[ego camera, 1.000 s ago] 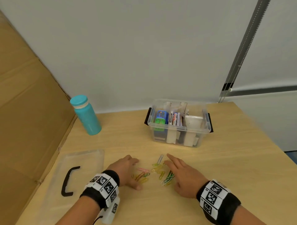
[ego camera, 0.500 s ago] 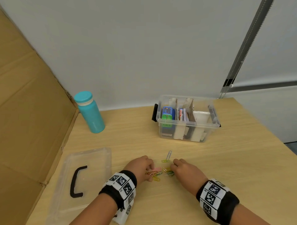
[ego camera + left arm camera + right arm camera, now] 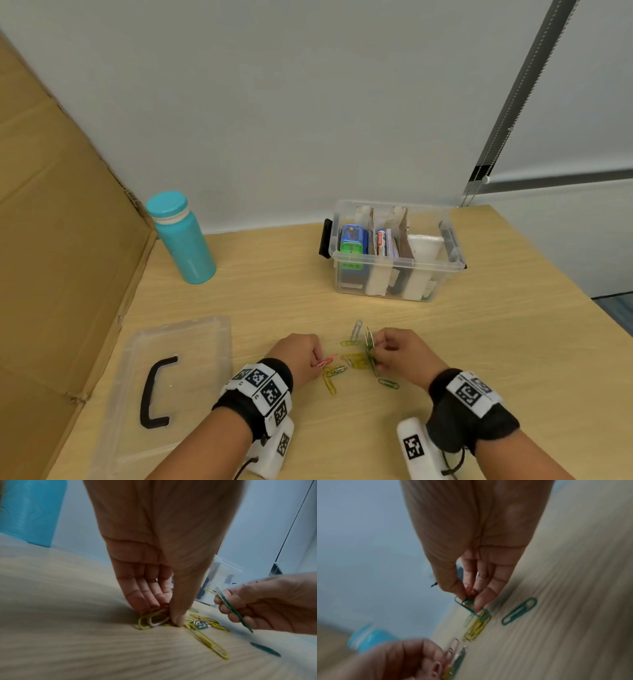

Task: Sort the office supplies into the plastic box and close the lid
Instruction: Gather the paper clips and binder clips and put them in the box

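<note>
1. The lid is lying off, at the table's left edge.
2. Your left hand is pinching paper clips; your right hand is pinching green ones.
3. Several are lying loose between them.
4. The plastic box is waiting open, already partly filled, bare table before it.

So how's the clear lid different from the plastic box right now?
The lid lies flat at the near left with a black handle on top; the plastic box stands open at the far right. The lid carries nothing; the box holds supplies between dividers. Both are clear plastic, resting on the table.
</note>
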Demonstrator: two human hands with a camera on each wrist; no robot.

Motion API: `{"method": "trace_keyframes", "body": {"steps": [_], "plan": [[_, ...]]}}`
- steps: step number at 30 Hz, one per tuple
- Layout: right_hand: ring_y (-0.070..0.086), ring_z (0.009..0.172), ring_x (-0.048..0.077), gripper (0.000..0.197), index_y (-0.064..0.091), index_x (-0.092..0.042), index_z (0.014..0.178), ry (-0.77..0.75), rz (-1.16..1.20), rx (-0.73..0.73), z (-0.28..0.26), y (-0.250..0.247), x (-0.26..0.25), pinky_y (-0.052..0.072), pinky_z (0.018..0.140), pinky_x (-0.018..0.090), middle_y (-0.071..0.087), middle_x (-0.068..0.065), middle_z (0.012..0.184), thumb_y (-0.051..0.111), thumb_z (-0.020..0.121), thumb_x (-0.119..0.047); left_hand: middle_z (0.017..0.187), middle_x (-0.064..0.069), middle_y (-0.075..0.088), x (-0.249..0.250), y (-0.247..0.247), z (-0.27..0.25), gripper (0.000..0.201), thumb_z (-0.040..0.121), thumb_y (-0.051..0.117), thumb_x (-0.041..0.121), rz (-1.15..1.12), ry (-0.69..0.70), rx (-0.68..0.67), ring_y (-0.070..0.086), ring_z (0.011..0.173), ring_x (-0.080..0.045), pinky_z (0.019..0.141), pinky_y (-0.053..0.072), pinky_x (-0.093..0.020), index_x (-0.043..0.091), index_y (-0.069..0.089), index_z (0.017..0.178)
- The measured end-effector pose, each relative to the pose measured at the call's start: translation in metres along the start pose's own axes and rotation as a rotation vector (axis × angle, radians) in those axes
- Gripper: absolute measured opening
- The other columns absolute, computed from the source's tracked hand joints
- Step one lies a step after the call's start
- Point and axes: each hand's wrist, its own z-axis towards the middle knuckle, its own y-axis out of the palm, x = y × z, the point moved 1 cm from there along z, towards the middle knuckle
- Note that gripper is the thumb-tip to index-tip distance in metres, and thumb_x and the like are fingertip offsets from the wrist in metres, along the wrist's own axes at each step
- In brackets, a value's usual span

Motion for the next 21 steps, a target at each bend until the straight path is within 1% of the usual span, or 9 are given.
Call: {"method": "trace_keyframes", "body": {"steps": [2, 4, 7, 10, 12, 14, 17, 19, 21], "plan": [[0.060, 0.065, 0.014, 0.016, 0.064, -0.005, 0.087, 0.060, 0.395, -0.062, -0.005, 0.001, 0.000, 0.053, 0.064, 0.022, 0.063, 0.009, 0.076, 0.052, 0.090, 0.005, 0.096, 0.001, 0.063, 0.000, 0.000, 0.000, 0.018, 0.087, 0.058, 0.020, 0.016, 0.022, 0.003, 0.058, 0.088, -0.015, 0.077, 0.042, -0.023, 0.017, 0.062, 0.104], [0.060, 0.066, 0.017, 0.020, 0.063, -0.002, 0.093, 0.120, 0.659, -0.081, -0.008, 0.002, -0.002, 0.052, 0.064, 0.023, 0.062, 0.009, 0.076, 0.044, 0.094, 0.005, 0.102, -0.001, 0.059, 0.000, 0.003, 0.000, 0.017, 0.089, 0.055, 0.020, 0.050, 0.043, 0.022, 0.058, 0.094, -0.018, 0.081, 0.043, -0.025, 0.016, 0.061, 0.104], [0.055, 0.062, 0.019, 0.023, 0.057, -0.005, 0.088, 0.188, 0.906, -0.148, -0.011, 0.004, -0.005, 0.049, 0.060, 0.027, 0.054, 0.008, 0.073, 0.034, 0.090, -0.002, 0.111, -0.003, 0.056, 0.002, 0.005, -0.001, 0.015, 0.091, 0.052, 0.020, 0.091, 0.071, 0.064, 0.057, 0.101, -0.021, 0.087, 0.044, -0.028, 0.016, 0.059, 0.104], [0.045, 0.053, 0.016, 0.023, 0.053, -0.010, 0.078, 0.228, 0.994, -0.214, -0.009, 0.009, -0.006, 0.040, 0.044, 0.024, 0.047, 0.005, 0.067, 0.038, 0.090, -0.023, 0.101, -0.001, 0.061, 0.001, 0.002, -0.003, 0.007, 0.091, 0.053, 0.019, 0.028, 0.070, 0.084, 0.057, 0.092, -0.018, 0.085, 0.046, -0.029, 0.019, 0.057, 0.097], [0.036, 0.048, 0.013, 0.034, 0.050, -0.013, 0.070, 0.242, 0.903, -0.193, -0.007, 0.012, -0.008, 0.028, 0.038, 0.022, 0.040, 0.003, 0.062, 0.041, 0.094, -0.035, 0.090, 0.004, 0.060, -0.005, -0.002, -0.003, 0.005, 0.089, 0.057, 0.019, -0.163, 0.050, 0.113, 0.055, 0.083, -0.012, 0.082, 0.048, -0.029, 0.023, 0.054, 0.087], [0.031, 0.045, 0.011, 0.033, 0.047, -0.014, 0.068, 0.251, 0.798, -0.166, -0.007, 0.012, -0.008, 0.022, 0.037, 0.021, 0.038, 0.001, 0.060, 0.044, 0.096, -0.032, 0.085, 0.006, 0.058, -0.013, -0.004, -0.002, 0.013, 0.089, 0.059, 0.015, -0.438, 0.062, 0.122, 0.055, 0.078, -0.009, 0.080, 0.050, -0.028, 0.027, 0.055, 0.087], [0.034, 0.046, 0.010, 0.023, 0.053, -0.009, 0.081, 0.226, 0.748, -0.161, -0.009, 0.007, -0.011, 0.022, 0.036, 0.019, 0.047, 0.001, 0.063, 0.043, 0.098, -0.021, 0.082, 0.006, 0.056, -0.015, -0.008, -0.004, 0.021, 0.095, 0.049, 0.006, -0.927, 0.056, 0.053, 0.054, 0.073, -0.007, 0.065, 0.051, -0.019, 0.019, 0.060, 0.106], [0.037, 0.050, 0.010, 0.021, 0.058, -0.005, 0.094, 0.195, 0.696, -0.159, -0.012, -0.001, -0.014, 0.025, 0.037, 0.019, 0.051, 0.002, 0.067, 0.040, 0.099, -0.015, 0.073, 0.001, 0.050, -0.013, -0.010, -0.006, 0.024, 0.096, 0.041, 0.000, -1.356, -0.039, -0.001, 0.050, 0.065, -0.012, 0.056, 0.049, -0.020, 0.009, 0.062, 0.104], [0.040, 0.054, 0.010, 0.023, 0.061, -0.004, 0.103, 0.160, 0.595, -0.155, -0.013, -0.009, -0.015, 0.028, 0.041, 0.020, 0.053, 0.002, 0.070, 0.039, 0.099, -0.011, 0.069, -0.002, 0.047, -0.011, -0.011, -0.005, 0.024, 0.093, 0.038, -0.001, -1.672, -0.112, -0.020, 0.045, 0.059, -0.014, 0.049, 0.046, -0.022, 0.005, 0.061, 0.093]]}}
